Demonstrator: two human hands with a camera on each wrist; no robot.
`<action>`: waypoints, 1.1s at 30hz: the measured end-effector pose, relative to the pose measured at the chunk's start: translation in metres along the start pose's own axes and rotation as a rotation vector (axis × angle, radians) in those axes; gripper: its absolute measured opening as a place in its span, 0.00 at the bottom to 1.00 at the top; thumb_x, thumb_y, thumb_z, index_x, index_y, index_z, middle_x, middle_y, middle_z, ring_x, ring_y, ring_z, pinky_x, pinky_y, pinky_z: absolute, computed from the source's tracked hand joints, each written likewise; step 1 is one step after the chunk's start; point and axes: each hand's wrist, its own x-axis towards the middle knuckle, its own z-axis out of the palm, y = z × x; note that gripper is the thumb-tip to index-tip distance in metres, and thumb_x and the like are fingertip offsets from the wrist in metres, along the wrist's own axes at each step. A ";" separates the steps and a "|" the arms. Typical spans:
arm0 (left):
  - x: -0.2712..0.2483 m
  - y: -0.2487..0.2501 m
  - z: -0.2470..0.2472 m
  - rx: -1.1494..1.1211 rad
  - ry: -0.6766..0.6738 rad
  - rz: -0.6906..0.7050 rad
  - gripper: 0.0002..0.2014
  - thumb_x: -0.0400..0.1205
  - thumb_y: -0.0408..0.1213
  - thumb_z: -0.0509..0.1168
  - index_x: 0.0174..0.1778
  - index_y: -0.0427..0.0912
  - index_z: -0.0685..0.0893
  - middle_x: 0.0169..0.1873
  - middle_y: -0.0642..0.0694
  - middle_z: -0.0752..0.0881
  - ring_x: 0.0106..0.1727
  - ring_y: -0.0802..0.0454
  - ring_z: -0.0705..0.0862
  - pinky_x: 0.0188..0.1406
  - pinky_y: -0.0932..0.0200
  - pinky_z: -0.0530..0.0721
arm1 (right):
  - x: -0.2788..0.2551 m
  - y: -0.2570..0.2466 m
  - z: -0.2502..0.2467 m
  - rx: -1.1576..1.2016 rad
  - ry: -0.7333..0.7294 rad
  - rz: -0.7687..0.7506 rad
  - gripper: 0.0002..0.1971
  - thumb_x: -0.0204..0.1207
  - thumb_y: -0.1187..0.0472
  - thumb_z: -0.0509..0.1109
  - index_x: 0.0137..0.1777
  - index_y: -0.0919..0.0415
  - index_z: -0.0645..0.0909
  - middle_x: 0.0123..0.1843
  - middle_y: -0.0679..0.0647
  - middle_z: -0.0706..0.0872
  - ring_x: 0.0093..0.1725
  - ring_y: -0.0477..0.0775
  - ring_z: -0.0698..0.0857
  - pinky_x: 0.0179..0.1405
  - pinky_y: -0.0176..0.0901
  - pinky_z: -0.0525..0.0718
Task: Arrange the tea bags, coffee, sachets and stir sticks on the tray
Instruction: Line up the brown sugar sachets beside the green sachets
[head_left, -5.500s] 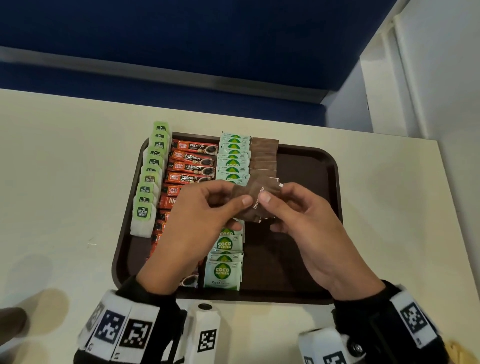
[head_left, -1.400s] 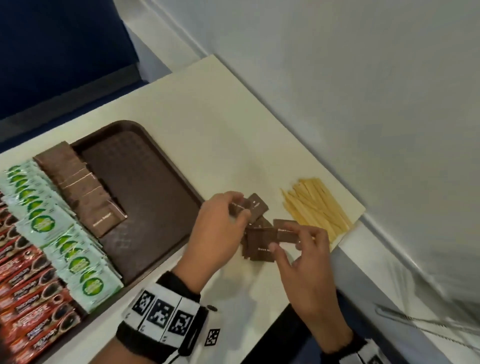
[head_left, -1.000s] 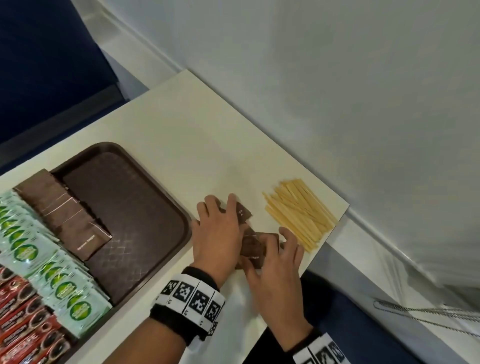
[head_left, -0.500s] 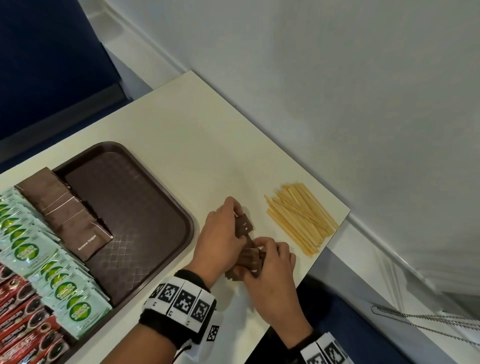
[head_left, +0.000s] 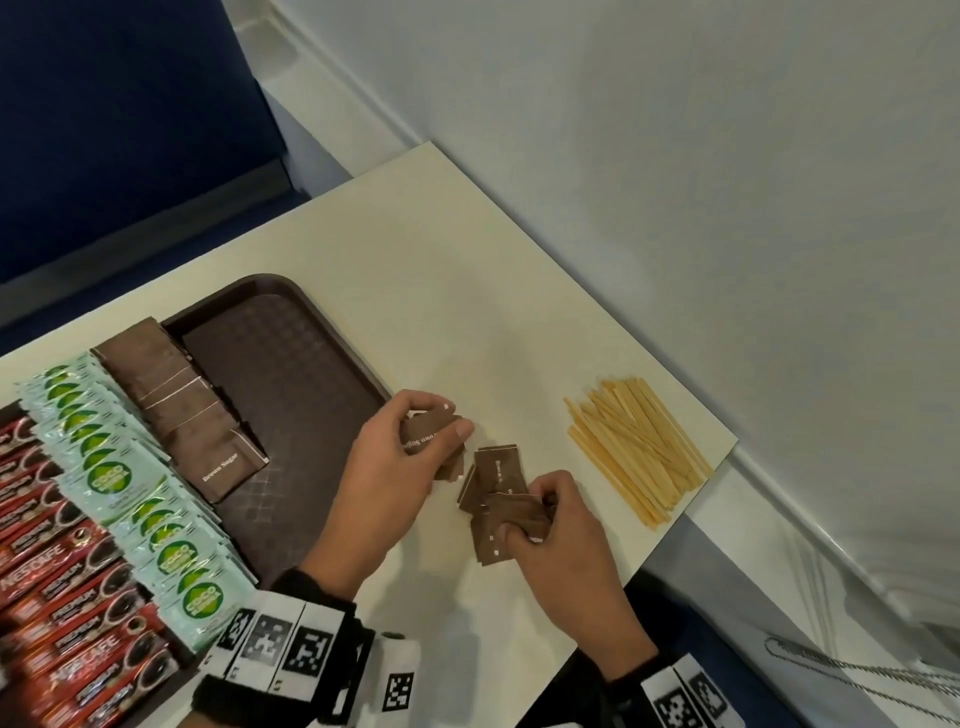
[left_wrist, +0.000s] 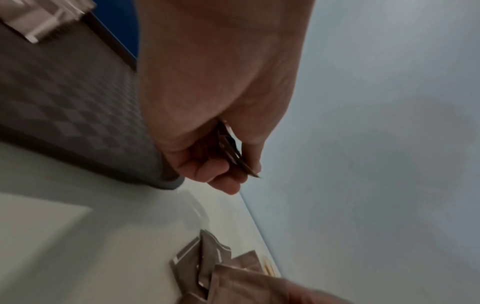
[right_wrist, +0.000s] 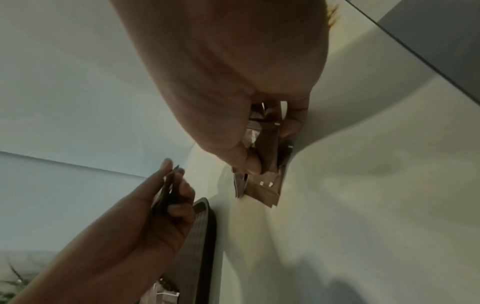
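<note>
Brown sachets (head_left: 496, 470) are pinched in both hands, left hand (head_left: 395, 467) and right hand (head_left: 561, 530), on the bench (head_left: 467, 312) at 3 o'clock of the tray (head_left: 291, 374); loosely stacked, some may be dropped

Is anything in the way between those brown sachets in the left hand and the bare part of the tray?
Nothing visible: the left hand holds brown sachets just past the tray rim.
</note>
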 end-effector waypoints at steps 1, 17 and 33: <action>-0.002 0.001 -0.005 -0.029 0.012 -0.004 0.09 0.86 0.41 0.77 0.60 0.47 0.89 0.38 0.50 0.93 0.35 0.55 0.91 0.33 0.58 0.87 | 0.000 -0.001 -0.002 0.023 -0.008 -0.001 0.20 0.77 0.65 0.79 0.56 0.45 0.73 0.52 0.47 0.86 0.46 0.43 0.86 0.40 0.32 0.81; -0.008 -0.016 -0.044 -0.096 0.087 -0.069 0.04 0.90 0.41 0.71 0.57 0.54 0.91 0.54 0.45 0.95 0.52 0.42 0.95 0.42 0.54 0.87 | 0.013 -0.002 -0.005 -0.088 -0.072 -0.066 0.15 0.82 0.65 0.77 0.56 0.41 0.83 0.60 0.42 0.90 0.59 0.37 0.88 0.60 0.34 0.86; -0.016 -0.011 -0.030 0.061 0.062 0.014 0.04 0.88 0.38 0.76 0.54 0.54 0.91 0.46 0.52 0.96 0.47 0.55 0.95 0.40 0.70 0.86 | 0.013 -0.035 -0.002 -0.149 -0.226 -0.059 0.37 0.85 0.59 0.78 0.90 0.44 0.65 0.76 0.38 0.82 0.74 0.39 0.82 0.73 0.29 0.77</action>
